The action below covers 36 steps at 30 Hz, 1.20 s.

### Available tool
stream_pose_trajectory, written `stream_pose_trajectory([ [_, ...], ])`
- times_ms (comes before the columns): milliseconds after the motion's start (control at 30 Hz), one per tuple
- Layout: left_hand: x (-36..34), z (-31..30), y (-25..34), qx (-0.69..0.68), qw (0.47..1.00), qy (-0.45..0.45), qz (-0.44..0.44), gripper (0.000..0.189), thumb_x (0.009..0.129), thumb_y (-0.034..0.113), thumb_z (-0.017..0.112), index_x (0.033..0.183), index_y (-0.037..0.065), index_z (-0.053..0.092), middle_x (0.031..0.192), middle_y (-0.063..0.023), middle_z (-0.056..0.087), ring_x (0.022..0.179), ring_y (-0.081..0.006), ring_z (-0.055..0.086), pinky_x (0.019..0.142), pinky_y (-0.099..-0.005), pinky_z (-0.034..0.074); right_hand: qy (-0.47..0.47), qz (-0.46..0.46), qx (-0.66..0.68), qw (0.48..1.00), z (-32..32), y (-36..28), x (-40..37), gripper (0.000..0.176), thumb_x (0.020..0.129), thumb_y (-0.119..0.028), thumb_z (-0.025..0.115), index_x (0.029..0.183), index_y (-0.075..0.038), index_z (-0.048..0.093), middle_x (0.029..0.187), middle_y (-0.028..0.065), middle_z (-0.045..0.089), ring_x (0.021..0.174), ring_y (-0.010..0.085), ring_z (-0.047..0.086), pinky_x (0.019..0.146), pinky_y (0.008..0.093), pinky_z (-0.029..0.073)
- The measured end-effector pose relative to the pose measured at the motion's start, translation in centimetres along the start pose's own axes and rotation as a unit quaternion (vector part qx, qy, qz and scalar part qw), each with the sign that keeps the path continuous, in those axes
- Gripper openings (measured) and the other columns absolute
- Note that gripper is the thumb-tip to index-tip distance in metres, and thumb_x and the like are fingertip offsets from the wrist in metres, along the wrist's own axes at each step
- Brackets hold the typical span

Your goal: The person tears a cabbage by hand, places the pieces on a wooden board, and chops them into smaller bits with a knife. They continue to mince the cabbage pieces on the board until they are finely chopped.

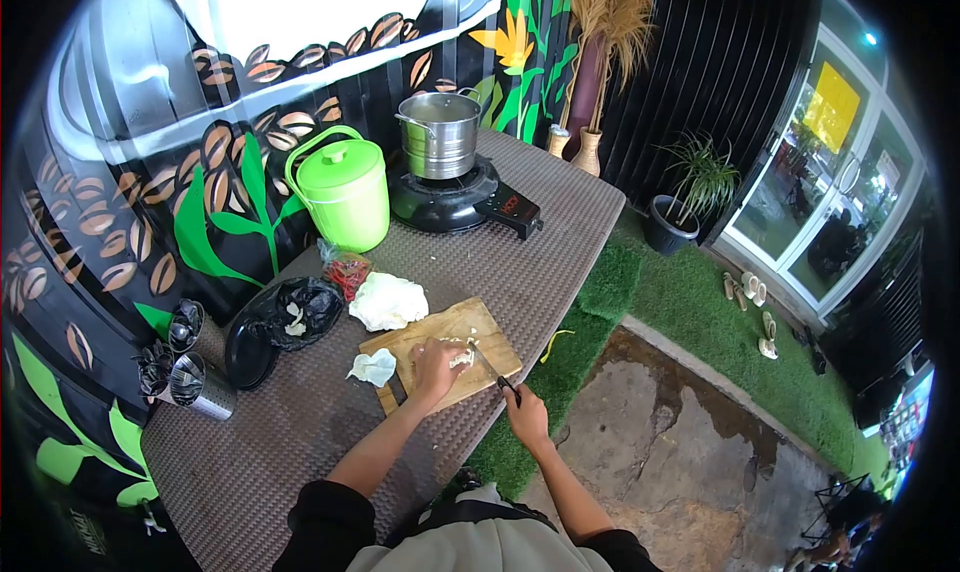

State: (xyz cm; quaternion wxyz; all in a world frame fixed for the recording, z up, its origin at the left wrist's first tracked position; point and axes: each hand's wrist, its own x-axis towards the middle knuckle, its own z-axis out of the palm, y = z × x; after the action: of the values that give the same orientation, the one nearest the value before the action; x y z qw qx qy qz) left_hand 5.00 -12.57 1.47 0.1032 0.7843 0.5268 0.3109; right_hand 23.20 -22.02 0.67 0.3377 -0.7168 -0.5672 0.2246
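My right hand (527,415) is wrapped round the black handle of a knife (490,364), whose blade reaches over the wooden cutting board (497,344). My left hand (434,372) is on the board, fingers bent against small pale chopped pieces (462,356) beside the blade; whether it grips any of them is too small to tell. Behind the board lies a white cabbage-like mass (389,302). A pale leaf piece (373,368) rests at the board's left edge. Next to the white mass is a clear bag of red items (347,273).
A steel pot (440,135) sits on a black portable stove (445,200) at the back. Left of it stands a green lidded bucket (346,194). A black plastic bag (306,310) and metal cutlery holders (204,389) occupy the table's (300,442) left side.
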Motion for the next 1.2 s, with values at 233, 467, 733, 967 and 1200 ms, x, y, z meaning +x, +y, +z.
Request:
stream_pose_trajectory([
  [233,0.2,1.1,0.0,0.015,0.999,-0.021,-0.026,0.012,0.074,0.022,0.071,0.083,0.014,0.072,0.092,-0.0007,0.067,0.098,-0.0213,0.052,0.083,-0.0437,0.033,0.016,-0.001,0.034,0.999,0.0,-0.1,0.1,0.034,0.090,-0.030,0.054,0.081,0.003,0.055,0.068,0.0251,0.057,0.064,0.0431,0.057,0.055,0.0460,0.042],
  [467,0.0,1.9,1.1,0.090,0.995,-0.034,0.011,0.014,0.078,0.022,0.067,0.082,0.010,0.071,0.094,-0.0023,0.065,0.098,-0.0231,0.053,0.083,-0.0450,0.035,-0.007,0.019,0.020,1.000,-0.5,0.2,-0.6,0.035,0.090,-0.033,0.053,0.084,0.002,0.056,0.072,0.0261,0.061,0.070,0.0440,0.060,0.061,0.0492,0.046],
  [733,0.5,2.4,-1.0,0.151,0.980,-0.078,0.107,0.009,0.080,0.015,0.061,0.078,0.008,0.068,0.091,-0.0039,0.063,0.099,-0.0205,0.053,0.081,-0.0416,0.036,0.009,0.008,0.052,0.999,0.1,0.5,-1.2,0.035,0.090,-0.031,0.054,0.079,0.002,0.053,0.066,0.0243,0.056,0.064,0.0423,0.057,0.057,0.0466,0.042],
  [967,0.8,0.1,-2.9,0.147,0.963,-0.054,0.217,0.010,0.076,0.011,0.060,0.082,0.010,0.068,0.090,-0.0003,0.064,0.099,-0.0174,0.052,0.081,-0.0377,0.037,-0.017,0.018,0.035,0.999,0.1,0.2,-1.4,0.037,0.090,-0.034,0.052,0.083,0.002,0.056,0.070,0.0254,0.060,0.070,0.0440,0.060,0.062,0.0493,0.046],
  [1200,0.8,-0.8,-2.7,0.113,0.977,-0.115,0.139,0.014,0.073,0.015,0.067,0.087,0.013,0.071,0.097,0.0016,0.066,0.098,-0.0172,0.053,0.081,-0.0368,0.037,-0.016,0.013,0.039,0.999,1.1,0.4,-1.6,0.037,0.091,-0.035,0.051,0.083,0.002,0.055,0.074,0.0262,0.061,0.071,0.0442,0.060,0.062,0.0500,0.046],
])
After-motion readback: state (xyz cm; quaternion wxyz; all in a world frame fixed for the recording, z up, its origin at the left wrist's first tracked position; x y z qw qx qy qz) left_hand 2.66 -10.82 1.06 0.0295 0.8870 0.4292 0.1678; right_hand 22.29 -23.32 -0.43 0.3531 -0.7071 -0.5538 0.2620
